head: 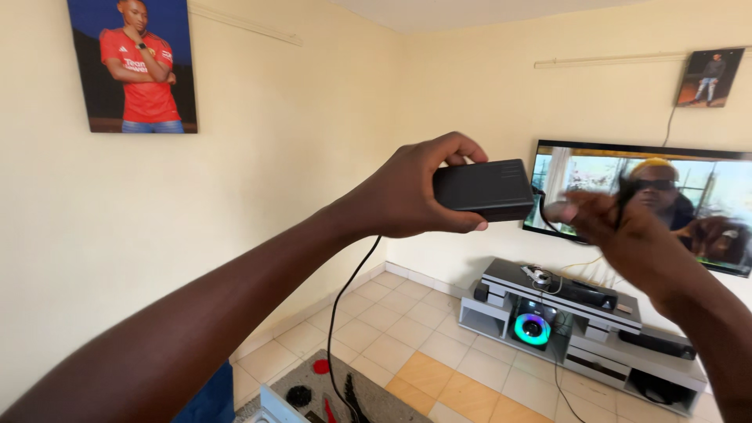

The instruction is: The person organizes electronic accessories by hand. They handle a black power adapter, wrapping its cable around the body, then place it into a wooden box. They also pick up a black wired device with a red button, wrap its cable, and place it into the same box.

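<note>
Left hand, frame centre, clasps a rigid black adapter box by its long edges; probably light and smooth. Right hand, blurred at right, pinches its limp cable.

1. A wide flat screen hangs on the right wall above a grey stand, showing a bright, colourful picture.
2. Its black frame is partly hidden behind a raised hand.
</note>
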